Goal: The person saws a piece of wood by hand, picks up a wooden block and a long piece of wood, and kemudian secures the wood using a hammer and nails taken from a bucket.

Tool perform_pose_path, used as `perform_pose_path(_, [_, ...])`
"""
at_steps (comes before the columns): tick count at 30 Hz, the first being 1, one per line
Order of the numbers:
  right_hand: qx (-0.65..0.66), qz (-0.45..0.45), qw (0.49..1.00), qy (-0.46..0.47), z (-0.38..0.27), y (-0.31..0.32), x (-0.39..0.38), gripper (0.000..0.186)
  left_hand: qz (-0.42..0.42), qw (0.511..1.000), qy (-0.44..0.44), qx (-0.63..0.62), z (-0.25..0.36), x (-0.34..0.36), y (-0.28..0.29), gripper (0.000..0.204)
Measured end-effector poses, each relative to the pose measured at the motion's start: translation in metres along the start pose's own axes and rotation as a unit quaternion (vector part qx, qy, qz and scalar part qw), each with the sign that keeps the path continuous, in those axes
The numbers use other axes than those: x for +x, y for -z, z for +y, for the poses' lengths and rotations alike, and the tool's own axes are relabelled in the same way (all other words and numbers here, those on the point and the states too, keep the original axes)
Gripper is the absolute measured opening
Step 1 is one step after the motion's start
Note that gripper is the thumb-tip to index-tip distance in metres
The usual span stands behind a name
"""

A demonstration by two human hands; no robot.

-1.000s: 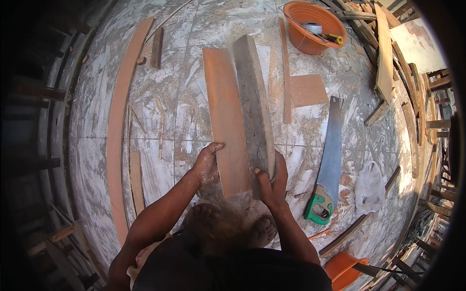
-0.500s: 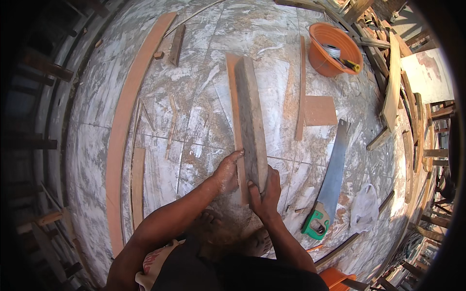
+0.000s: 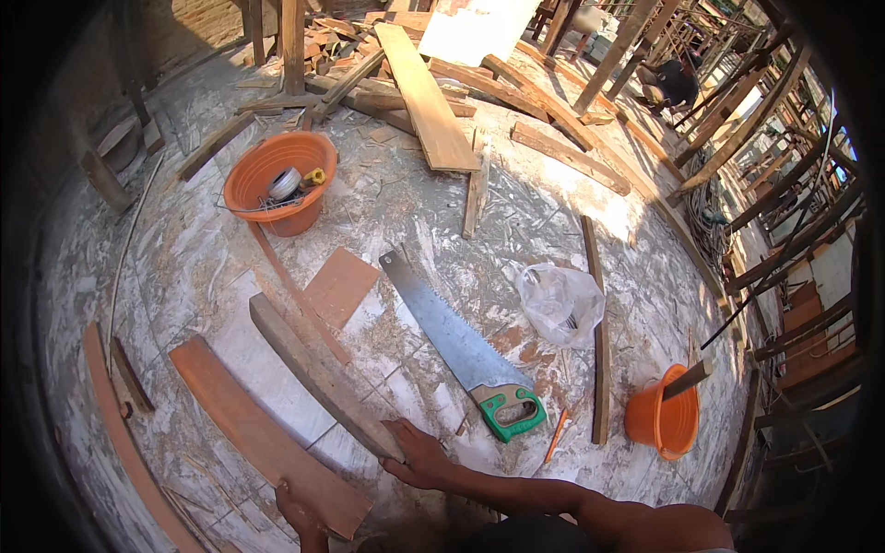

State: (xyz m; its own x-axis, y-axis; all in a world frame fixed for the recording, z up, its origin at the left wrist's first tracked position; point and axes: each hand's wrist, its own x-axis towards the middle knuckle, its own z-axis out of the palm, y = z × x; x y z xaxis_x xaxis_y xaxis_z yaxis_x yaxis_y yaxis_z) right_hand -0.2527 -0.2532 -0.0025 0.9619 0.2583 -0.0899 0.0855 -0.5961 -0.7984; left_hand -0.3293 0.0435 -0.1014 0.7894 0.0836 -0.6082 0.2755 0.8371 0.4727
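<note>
My left hand (image 3: 298,508) is closed on the near end of a reddish board (image 3: 251,427), its fingers at the board's edge. My right hand (image 3: 419,457) grips the near end of a grey, rough wooden beam (image 3: 313,368), which lies to the right of that board with a gap between them. A white sheet (image 3: 272,403) shows in the gap. A hand saw (image 3: 446,335) with a green handle lies to the right, with an orange pencil (image 3: 557,434) beside it. A square brown offcut (image 3: 339,288) lies beyond the beam.
An orange bucket (image 3: 277,184) holds wire and a yellow tool. A second orange bucket (image 3: 662,423) is at right, near a clear plastic bag (image 3: 560,304). Timber (image 3: 429,97) is heaped at the back, with upright posts (image 3: 614,57). Another person (image 3: 676,85) crouches at top right.
The view has swung to the right. The board and beam, held close together earlier, are now apart, the board off to the left; my hands have moved apart with them.
</note>
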Motion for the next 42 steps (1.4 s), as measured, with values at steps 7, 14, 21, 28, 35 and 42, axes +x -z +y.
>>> perform_pose_path(7, [-0.107,0.073,0.991,-0.033,0.013,-0.006,0.002,0.077,0.110,0.545,-0.358,0.750,0.053,0.049,0.134,0.046])
perform_pose_path(14, [-0.030,0.030,0.988,0.146,-0.009,-0.018,0.014,0.072,0.162,0.839,-0.201,0.478,0.023,0.055,-0.015,0.052])
perform_pose_path(21, [-0.013,0.249,0.966,0.073,0.021,0.067,0.043,0.062,0.041,0.643,-0.314,0.697,0.056,0.020,-0.114,0.096])
perform_pose_path(28, [-0.193,0.408,0.873,-0.186,0.164,0.172,0.026,0.066,-0.464,0.725,-0.038,0.508,0.134,-0.085,-0.389,0.082])
perform_pose_path(35, [-0.261,0.406,0.843,-0.235,0.202,0.176,0.022,0.060,-0.367,0.761,0.085,0.528,0.113,-0.083,-0.447,0.077])
perform_pose_path(42, [-0.219,0.417,0.858,-0.207,0.202,0.179,0.020,0.053,-0.309,0.778,0.111,0.535,0.102,-0.081,-0.479,0.073])
